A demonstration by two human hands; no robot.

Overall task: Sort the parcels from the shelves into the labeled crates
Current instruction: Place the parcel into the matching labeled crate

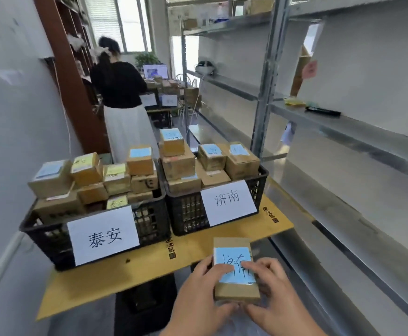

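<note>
A small brown parcel (232, 243) with a blue handwritten label is held low in front of me. My left hand (200, 297) grips its left side and near edge. My right hand (270, 292) holds the right side, fingers curled over the label. Beyond it stand two black crates on a cardboard-topped table (101, 284). The left crate (154, 226) bears a white sign reading 泰安 and is heaped with parcels. The right crate (188, 214) bears a sign reading 济南 and is also piled with blue-labelled parcels.
Grey metal shelves (343, 122) run along the right, holding a black marker (323, 111) and sticky notes (294, 101). A person in a black top and white skirt (122, 105) stands behind the crates with their back to me. A wall closes the left side.
</note>
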